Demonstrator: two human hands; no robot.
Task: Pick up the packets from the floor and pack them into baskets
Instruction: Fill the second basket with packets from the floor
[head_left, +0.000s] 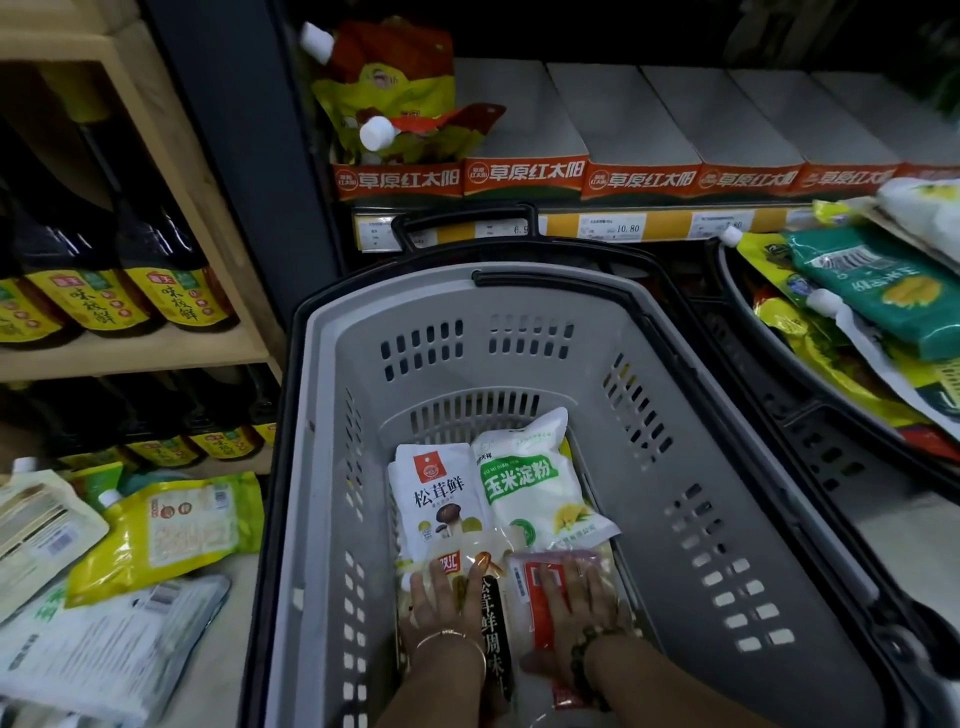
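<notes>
Between supermarket shelves, a person's two hands lie flat inside a grey slotted plastic shopping basket with a black rim (701, 415), where four packets are visible. At the basket's far end lie a white pouch printed 松茸鲜 above a mushroom picture (441, 499) and, touching it on the right, a white-and-green bag lettered 玉米淀粉 (530, 483). Nearer the camera, the left hand (441, 597), fingers straight and slightly spread, rests palm-down on a clear packet with a black strip (496, 629) whose visible characters read 茸鲜调味. A thin bangle (452, 636) circles that wrist. Just beside it the right hand (576, 603), fingers likewise straight, lies flat on a red-and-white packet (540, 613), and a dark bead bracelet (587, 649) is on that wrist. Neither hand curls around anything.

Left of the basket, three more packets lie on the floor (239, 571): a yellow-green spouted pouch (171, 530), a white bag with green print (104, 654) and a pale spouted pouch (36, 525). Behind the basket, five orange-fronted shelf cartons (524, 176) carry 草原红太阳. Price tags (613, 226) below them read 10.80 and, partly hidden, 6.9. Farther left of the basket, dark bottles with yellow labels (176, 296) marked 味极鲜 stand on a wooden shelf (156, 353). Right of the basket, a second, black basket (821, 452) is heaped with packets, a teal bag (883, 291) on top.
</notes>
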